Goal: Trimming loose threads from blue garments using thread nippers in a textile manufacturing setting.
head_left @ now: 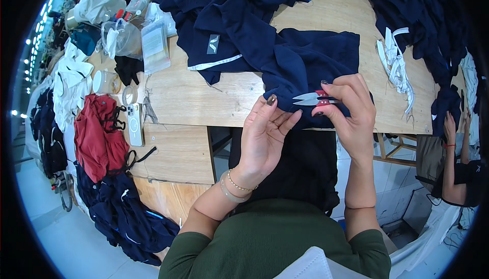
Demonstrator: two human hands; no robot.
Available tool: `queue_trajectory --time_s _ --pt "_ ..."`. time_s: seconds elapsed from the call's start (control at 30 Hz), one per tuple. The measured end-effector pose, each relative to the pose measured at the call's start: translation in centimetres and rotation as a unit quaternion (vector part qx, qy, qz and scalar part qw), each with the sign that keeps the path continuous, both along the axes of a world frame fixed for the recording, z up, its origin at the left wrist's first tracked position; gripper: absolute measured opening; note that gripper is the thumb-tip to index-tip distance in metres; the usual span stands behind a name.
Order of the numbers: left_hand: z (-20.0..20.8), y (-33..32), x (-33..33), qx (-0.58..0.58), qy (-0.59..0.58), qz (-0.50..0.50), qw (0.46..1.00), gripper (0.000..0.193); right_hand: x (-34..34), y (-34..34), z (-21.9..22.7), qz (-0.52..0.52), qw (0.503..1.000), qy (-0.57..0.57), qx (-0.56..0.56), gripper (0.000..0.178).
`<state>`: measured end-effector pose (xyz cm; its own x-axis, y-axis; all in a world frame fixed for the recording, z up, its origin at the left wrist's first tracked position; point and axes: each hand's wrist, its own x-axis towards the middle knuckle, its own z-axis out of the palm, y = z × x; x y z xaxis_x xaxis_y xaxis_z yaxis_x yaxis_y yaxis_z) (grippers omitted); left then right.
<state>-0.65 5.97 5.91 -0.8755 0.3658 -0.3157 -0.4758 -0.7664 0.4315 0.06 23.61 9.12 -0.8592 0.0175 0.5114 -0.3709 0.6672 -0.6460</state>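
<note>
A navy blue garment (318, 49) lies on the wooden table in front of me, its near edge drawn to the table's front. My left hand (262, 139) pinches that edge between thumb and fingers, palm turned up. In my right hand (356, 113) I hold thread snips (322, 98) with red grips. Their two pointed blades are apart and point left, just over the navy cloth beside my left fingertips. Whether any thread lies between the blades is too small to tell.
More navy garments (229, 4) are heaped farther back. To the left are a red garment (102, 136), a white phone (135, 124), a tape roll (129, 95) and plastic bags (122, 39). White strips (395, 65) lie at right. Another person's hand (450, 128) touches navy cloth at far right.
</note>
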Motion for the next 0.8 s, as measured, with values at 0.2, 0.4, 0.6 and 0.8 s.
queue_trajectory --time_s 0.2,0.4,0.6,0.8 --pt "-0.2 -0.2 0.0 0.015 0.0 -0.001 1.0 0.017 -0.1 0.3 -0.8 -0.025 0.999 0.03 -0.007 0.03" --pt "-0.2 0.0 0.0 0.027 -0.038 0.003 0.999 0.014 1.2 -0.5 -2.5 -0.073 0.994 0.076 -0.007 0.035" --pt "0.4 0.3 0.1 0.019 -0.041 0.007 0.999 0.012 1.0 -1.5 -2.7 -0.074 0.99 0.111 0.037 0.037" --pt "0.2 0.5 0.3 0.026 -0.03 0.001 0.999 0.013 1.2 -2.3 -2.8 -0.099 0.986 0.083 -0.11 0.03"
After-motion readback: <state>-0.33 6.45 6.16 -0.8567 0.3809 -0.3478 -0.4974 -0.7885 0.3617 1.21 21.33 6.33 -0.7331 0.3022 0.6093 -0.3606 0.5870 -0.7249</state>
